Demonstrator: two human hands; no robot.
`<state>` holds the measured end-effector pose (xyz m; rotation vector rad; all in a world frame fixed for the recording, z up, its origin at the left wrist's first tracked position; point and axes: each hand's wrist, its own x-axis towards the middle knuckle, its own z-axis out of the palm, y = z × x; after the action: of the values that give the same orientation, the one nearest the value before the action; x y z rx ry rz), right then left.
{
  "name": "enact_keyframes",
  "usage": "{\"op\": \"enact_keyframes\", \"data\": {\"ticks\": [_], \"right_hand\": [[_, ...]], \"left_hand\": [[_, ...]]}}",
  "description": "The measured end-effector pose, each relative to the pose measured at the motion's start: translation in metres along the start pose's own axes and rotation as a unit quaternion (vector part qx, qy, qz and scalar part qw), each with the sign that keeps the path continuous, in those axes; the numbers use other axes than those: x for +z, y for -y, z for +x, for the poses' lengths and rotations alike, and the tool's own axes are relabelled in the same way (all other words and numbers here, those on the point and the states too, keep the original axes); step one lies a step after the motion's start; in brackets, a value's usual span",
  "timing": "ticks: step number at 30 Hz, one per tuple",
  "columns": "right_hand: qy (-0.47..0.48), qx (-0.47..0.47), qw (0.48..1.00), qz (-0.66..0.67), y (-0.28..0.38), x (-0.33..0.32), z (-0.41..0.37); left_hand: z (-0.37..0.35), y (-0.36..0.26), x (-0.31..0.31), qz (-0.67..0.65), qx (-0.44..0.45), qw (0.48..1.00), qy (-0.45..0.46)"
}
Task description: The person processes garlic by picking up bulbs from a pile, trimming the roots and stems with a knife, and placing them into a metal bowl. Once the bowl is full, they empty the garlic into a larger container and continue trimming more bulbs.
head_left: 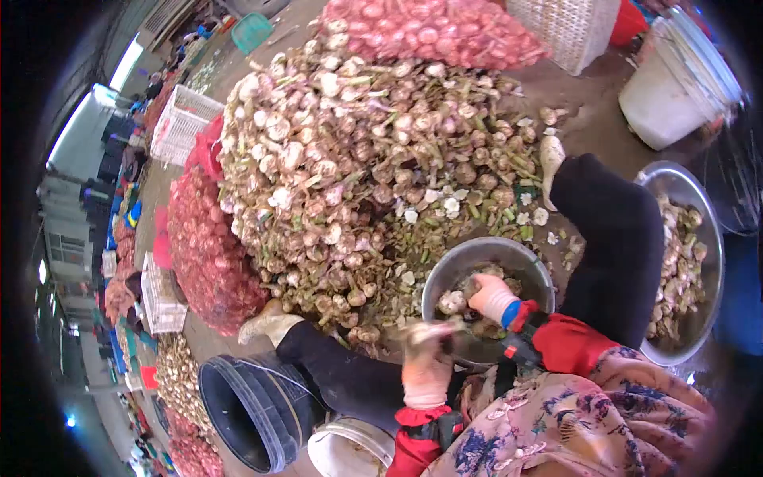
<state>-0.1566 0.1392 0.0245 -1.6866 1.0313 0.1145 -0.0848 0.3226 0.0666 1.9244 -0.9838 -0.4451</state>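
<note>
My right hand (491,297), in a pale glove, reaches into a metal bowl (434,274) between my legs. Its fingers are curled against a whitish garlic bulb (452,302) there. More garlic lies in the bowl, partly hidden by the hand. Just left of the bowl's near rim, my left hand (427,367) is raised and smeared by motion. It is closed around something pale and greenish that I cannot make out. Ahead of both hands rises a large heap of garlic bulbs (326,167) with stems attached, and cut stem pieces (425,238) are scattered at its near side.
Red net sacks of garlic (211,246) (437,32) flank the heap. A basin of garlic (703,318) stands by my right leg. A dark bucket (258,409) and a white tub (350,449) are at left, a white bucket (664,95) far right. White baskets (184,123) stand beyond.
</note>
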Motion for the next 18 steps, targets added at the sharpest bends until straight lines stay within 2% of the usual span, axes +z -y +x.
{"op": "enact_keyframes", "data": {"ticks": [1,2,3,4,5,6,7,8,9,11,12,13,15,16,17,18], "right_hand": [[-0.024,-0.011,1.000,0.014,0.013,-0.007,-0.002],[-0.019,-0.009,1.000,0.011,0.016,-0.007,-0.001],[-0.047,-0.023,0.998,0.041,0.016,-0.007,0.001],[-0.074,-0.037,0.994,0.070,0.017,-0.007,0.002],[-0.069,-0.035,0.995,0.067,0.018,-0.007,0.003],[-0.055,-0.009,0.993,0.102,0.018,-0.005,0.004],[-0.040,0.019,0.990,0.137,0.016,-0.002,0.004],[-0.043,0.005,0.996,0.079,0.021,-0.002,0.006],[0.020,0.121,0.966,0.228,0.029,-0.005,0.002],[-0.002,0.008,0.999,0.040,0.018,-0.002,0.009],[-0.010,-0.029,0.996,0.081,-0.010,0.014,0.019],[-0.001,0.005,0.992,0.127,-0.007,0.013,0.018],[-0.009,0.018,0.995,0.093,0.001,0.005,0.014],[-0.037,-0.009,0.998,0.052,0.000,0.005,0.013],[-0.023,0.013,0.996,0.084,0.004,0.001,0.012],[-0.038,0.016,0.996,0.080,0.002,0.002,0.013]], "left_hand": [[-0.010,0.030,0.015,-0.072,-0.040,0.995,0.050],[-0.005,0.032,0.013,-0.073,-0.045,0.995,0.048],[0.004,0.033,0.011,-0.195,-0.181,0.964,-0.005],[0.015,0.036,0.007,-0.310,-0.310,0.897,-0.058],[0.035,0.050,-0.007,-0.119,-0.323,0.935,-0.083],[0.046,0.098,-0.006,-0.111,-0.339,0.921,-0.159],[0.059,0.132,-0.016,-0.113,-0.319,0.922,-0.190],[0.082,0.115,-0.033,0.265,-0.240,0.922,-0.146],[0.099,0.130,-0.041,0.328,-0.276,0.899,-0.095],[0.126,0.165,-0.048,0.502,-0.243,0.828,0.063],[0.136,0.177,-0.048,0.569,-0.192,0.792,0.115],[0.144,0.190,-0.046,0.629,-0.136,0.748,0.166],[0.148,0.232,-0.041,0.700,-0.009,0.695,0.164],[0.142,0.262,-0.032,0.682,-0.043,0.718,0.136],[0.141,0.283,-0.025,0.662,-0.079,0.738,0.108],[0.146,0.273,-0.029,0.675,-0.063,0.721,0.147]]}}
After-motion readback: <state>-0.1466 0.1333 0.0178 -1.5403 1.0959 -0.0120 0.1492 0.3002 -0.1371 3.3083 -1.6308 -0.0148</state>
